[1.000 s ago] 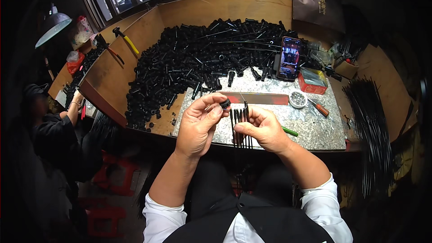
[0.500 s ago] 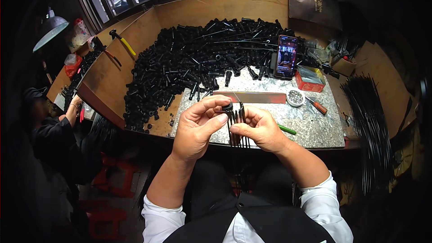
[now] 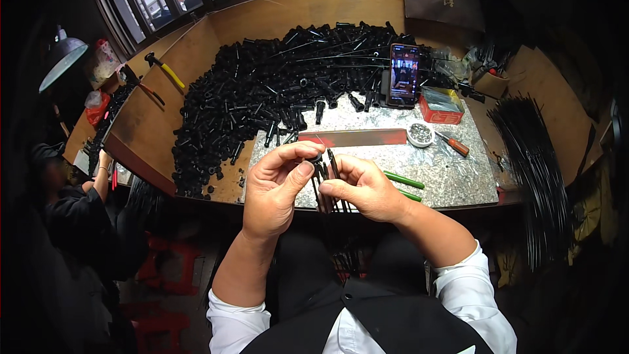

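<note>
My left hand (image 3: 274, 183) pinches a small round black piece (image 3: 316, 157) between thumb and fingers above the table's front edge. Just beside it, my right hand (image 3: 362, 187) has several thin black rods (image 3: 333, 169) between its thumb and fingers. The rods hang down below both hands, and their lower ends fade into the dark clothing. Fingers hide how the round piece and the rods meet. A tool with two green handles (image 3: 404, 179) lies on the speckled tabletop (image 3: 458, 180), partly behind my right hand.
A large heap of black tubular parts (image 3: 262, 92) fills the back. Right of it stand a lit phone (image 3: 403, 77), a red box (image 3: 441, 106), a white dish of metal bits (image 3: 420, 135) and an orange-handled screwdriver (image 3: 458, 147). Long black rods (image 3: 534, 183) hang at right. Another person (image 3: 82, 190) works at left.
The view has shifted, so the table and heap appear farther left. My hands keep their grip, and the rods between them have spread slightly. More of the green-handled tool shows.
</note>
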`<state>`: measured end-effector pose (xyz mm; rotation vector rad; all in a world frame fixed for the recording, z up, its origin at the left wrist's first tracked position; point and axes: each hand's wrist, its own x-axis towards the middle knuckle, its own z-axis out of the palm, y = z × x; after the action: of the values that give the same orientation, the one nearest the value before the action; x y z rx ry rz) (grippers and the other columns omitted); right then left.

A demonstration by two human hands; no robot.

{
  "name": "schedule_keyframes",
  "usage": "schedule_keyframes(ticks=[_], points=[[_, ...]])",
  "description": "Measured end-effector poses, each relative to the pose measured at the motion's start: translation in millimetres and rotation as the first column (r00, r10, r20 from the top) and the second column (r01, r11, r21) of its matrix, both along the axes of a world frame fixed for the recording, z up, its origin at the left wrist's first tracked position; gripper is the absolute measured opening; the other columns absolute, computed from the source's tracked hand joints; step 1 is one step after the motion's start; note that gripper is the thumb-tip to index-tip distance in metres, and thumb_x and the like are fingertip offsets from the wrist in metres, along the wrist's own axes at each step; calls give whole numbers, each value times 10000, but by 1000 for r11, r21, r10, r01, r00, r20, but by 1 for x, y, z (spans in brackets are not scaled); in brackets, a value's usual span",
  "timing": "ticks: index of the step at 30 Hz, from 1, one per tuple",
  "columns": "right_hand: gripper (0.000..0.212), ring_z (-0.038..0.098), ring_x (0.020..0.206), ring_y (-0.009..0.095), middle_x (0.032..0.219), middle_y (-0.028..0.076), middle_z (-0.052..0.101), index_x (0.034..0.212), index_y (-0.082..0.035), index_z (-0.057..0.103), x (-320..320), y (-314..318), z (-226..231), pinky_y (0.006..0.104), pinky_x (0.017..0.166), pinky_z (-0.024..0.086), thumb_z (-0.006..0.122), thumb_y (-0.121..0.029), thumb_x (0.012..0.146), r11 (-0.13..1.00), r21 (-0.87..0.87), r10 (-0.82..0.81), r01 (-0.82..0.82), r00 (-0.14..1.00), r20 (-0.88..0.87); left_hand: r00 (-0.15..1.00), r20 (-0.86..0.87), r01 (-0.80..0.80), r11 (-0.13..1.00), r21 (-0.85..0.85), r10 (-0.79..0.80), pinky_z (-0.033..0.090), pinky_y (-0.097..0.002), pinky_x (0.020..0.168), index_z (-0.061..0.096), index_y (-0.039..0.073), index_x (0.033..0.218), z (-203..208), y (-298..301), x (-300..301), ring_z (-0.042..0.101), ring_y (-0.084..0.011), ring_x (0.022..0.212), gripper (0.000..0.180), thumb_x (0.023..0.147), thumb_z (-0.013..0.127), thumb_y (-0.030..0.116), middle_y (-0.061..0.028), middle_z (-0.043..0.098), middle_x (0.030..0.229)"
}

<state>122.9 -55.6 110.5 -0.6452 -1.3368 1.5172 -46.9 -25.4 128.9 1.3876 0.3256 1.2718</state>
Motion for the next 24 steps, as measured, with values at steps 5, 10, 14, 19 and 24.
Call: schedule_keyframes(ticks=[5, 10, 14, 19, 24], points=[[139, 561, 702, 92, 776, 31, 577, 923, -11, 519, 2, 0, -2, 249, 657, 476, 543, -147, 944, 999, 33, 38, -38, 999, -18, 996, 49, 80, 997, -7, -79, 445, -327, 925, 610, -8, 1037, -5, 4, 0, 574, -201, 1038, 163, 876, 596, 15, -160, 613, 1096], [143, 556, 716, 89, 782, 28, 574, 927, -18, 515, 1, -2, 0, 250, 671, 471, 533, -158, 951, 996, 60, 75, -73, 997, -23, 994, 57, 92, 995, 29, -94, 449, -330, 920, 613, -5, 1041, -7, 5, -2, 578, -208, 1042, 165, 879, 596, 24, -166, 613, 1104], [154, 574, 755, 108, 834, 44, 585, 1004, -7, 518, 5, -1, 0, 271, 704, 484, 523, -153, 954, 993, 81, 85, -89, 995, 50, 998, 32, 53, 998, 41, -55, 434, -337, 942, 614, -7, 1042, -3, 1, -1, 578, -216, 1051, 168, 877, 596, 23, -169, 619, 1099], [206, 597, 798, 131, 889, 58, 594, 1096, 4, 518, 5, 0, 2, 290, 735, 500, 503, -150, 961, 994, 39, 100, -103, 992, 72, 998, 35, 43, 997, 68, -46, 432, -322, 954, 606, -17, 1055, -3, 3, 1, 560, -195, 1064, 180, 879, 588, 15, -143, 572, 1162], [256, 600, 798, 138, 893, 57, 598, 1145, -5, 505, 4, 4, -3, 292, 736, 502, 484, -192, 971, 992, 49, 114, -116, 992, 46, 996, 85, 37, 999, 9, -38, 428, -298, 956, 597, -30, 1077, -3, 1, 3, 541, -173, 1059, 200, 881, 579, 8, -102, 483, 1228]])
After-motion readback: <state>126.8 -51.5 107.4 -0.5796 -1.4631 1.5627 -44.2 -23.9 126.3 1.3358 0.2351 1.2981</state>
